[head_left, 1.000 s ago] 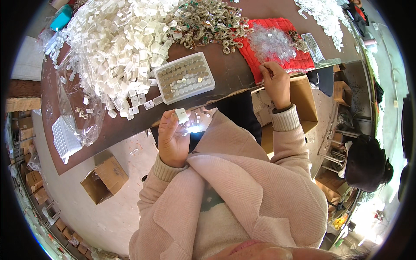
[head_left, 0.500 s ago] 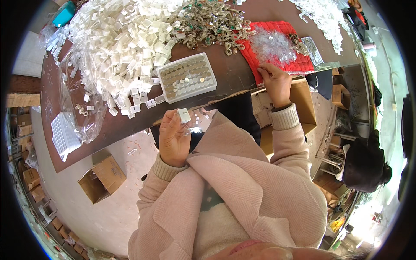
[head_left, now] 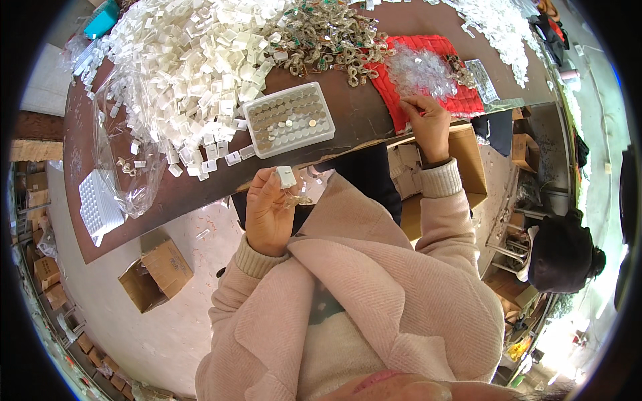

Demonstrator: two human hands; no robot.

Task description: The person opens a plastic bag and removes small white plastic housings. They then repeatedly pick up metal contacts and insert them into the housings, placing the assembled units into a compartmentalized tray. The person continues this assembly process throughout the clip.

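My left hand (head_left: 266,217) is closed on a small white plastic case (head_left: 286,177), held up in front of the table edge. A thin, partly shiny loop, perhaps wire, hangs below the case by my fingers. My right hand (head_left: 431,130) is over the near edge of a red quilted cloth (head_left: 386,90), with thumb and forefinger pinched together. Whatever is between those fingertips, if anything, is too small to make out. On the cloth, just beyond my right hand, lies a heap of clear plastic pieces (head_left: 421,72). A white tray (head_left: 294,148) of round, coin-like discs sits between my hands, farther back.
A large pile of white plastic cases (head_left: 194,73) covers the table's left, beside bundled wires (head_left: 328,40). White ridged trays (head_left: 100,207) stand at the left edge near a clear bag (head_left: 144,194). Cardboard boxes (head_left: 167,271) stand on the floor, one under my right arm.
My left hand has tilted the white case slightly, and the loop below it shows more plainly. My right hand has shifted a little, its fingertips still pinched near the cloth.
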